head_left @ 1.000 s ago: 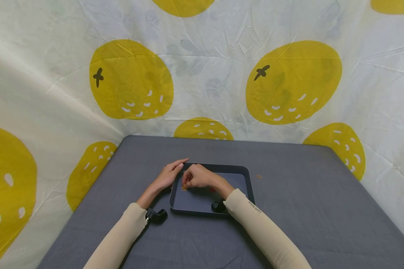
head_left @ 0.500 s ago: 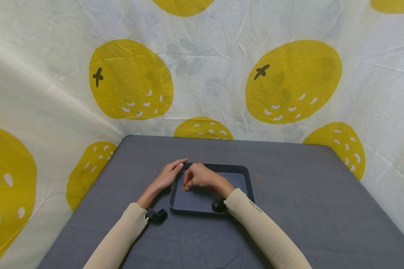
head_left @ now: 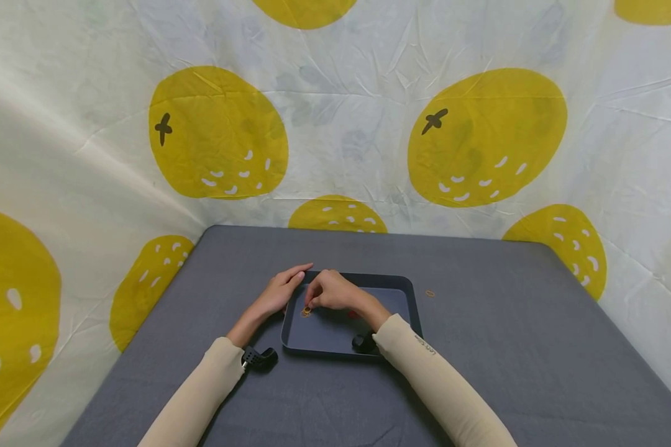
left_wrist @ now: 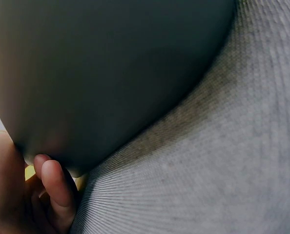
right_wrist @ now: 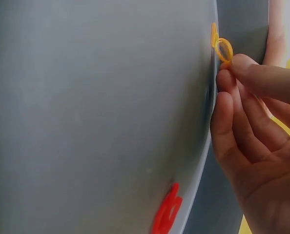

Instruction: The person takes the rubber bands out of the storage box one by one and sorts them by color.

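Right grip (head_left: 335,292) pinches one orange loop (right_wrist: 225,48), left grip (head_left: 278,293) clasps one tray (head_left: 319,339). Grey bench (head_left: 481,347), fruit-print curtain (head_left: 346,112) behind. Second orange loop (right_wrist: 214,35) inside tray, third orange loop (head_left: 430,293) on bench; red loops (right_wrist: 165,212), count unclear.

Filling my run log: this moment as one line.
right hand: pinches yellow loop; left hand: touches tray corner; in tray: another yellow loop, red loop; on table: one loop

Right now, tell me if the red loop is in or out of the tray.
In: the red loop lies on the floor of the tray, as the head and right wrist views show.
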`<state>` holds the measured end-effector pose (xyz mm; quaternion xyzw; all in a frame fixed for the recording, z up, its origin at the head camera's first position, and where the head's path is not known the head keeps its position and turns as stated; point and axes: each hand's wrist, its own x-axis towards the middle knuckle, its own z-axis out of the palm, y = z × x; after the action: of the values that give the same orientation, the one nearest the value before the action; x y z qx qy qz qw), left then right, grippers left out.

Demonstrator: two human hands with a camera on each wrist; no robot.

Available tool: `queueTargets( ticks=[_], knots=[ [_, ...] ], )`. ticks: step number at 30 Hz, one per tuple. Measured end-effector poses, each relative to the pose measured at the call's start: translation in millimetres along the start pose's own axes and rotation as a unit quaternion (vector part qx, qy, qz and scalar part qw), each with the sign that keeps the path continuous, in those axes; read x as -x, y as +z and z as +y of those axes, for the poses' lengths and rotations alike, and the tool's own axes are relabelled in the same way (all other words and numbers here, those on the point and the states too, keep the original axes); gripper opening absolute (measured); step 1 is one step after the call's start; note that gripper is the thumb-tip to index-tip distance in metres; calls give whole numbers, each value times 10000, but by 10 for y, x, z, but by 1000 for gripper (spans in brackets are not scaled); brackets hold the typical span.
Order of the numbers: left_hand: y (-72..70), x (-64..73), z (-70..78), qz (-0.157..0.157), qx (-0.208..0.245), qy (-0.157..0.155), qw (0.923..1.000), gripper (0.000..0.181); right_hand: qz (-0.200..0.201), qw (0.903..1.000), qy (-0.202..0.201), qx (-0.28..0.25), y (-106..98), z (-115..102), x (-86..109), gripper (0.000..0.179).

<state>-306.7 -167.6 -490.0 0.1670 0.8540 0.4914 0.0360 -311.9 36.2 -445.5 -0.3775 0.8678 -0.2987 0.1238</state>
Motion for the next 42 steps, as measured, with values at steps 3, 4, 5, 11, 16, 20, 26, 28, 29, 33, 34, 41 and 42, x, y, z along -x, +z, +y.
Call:
queueTargets(
  ticks=[3,4,5,11,16,20,26,28,29,33,34,41,42],
  knots=[
    [0,-1,-3,24,-11,16,10000,45,39,10000,37,-24,0,-5,6,10],
    [1,-1,-4,41,-23,28,10000,45,44,10000,46,-23,-3,-6,7,9],
    [-1,-3,-8,39,-31,48,10000,45,42,10000,44,-26,-6,-8,9,8],
    [7,-15,-17,42,14,80,10000,46,-257,9996,34,72,-14,1,9,12],
    [6,-18,-25,23,43,62,10000,45,-368,9991,82,209,-12,4,-1,10],
    [5,-23,-28,64,-9,53,10000,44,-371,9989,81,278,-17,-10,-2,7],
    [1,-22,-40,35,-46,96,9999,46,-292,9991,-38,303,-17,-8,5,9],
    [1,-20,-35,29,-36,62,10000,45,-243,9993,-50,282,-16,-1,11,10],
    [3,-24,-37,32,-42,55,10000,45,-211,9994,-40,262,-15,2,14,10],
    [2,-24,-23,53,-13,39,10000,44,-115,9998,23,142,-16,20,21,8],
    [2,-24,-21,59,-19,41,10000,44,-99,9999,43,108,-16,24,22,7],
    [-8,-12,-10,11,6,73,10000,46,-139,9999,60,-29,-44,38,32,9],
    [-9,-9,-5,6,7,92,10000,46,-137,9999,57,-44,-58,37,39,9]
  ],
)
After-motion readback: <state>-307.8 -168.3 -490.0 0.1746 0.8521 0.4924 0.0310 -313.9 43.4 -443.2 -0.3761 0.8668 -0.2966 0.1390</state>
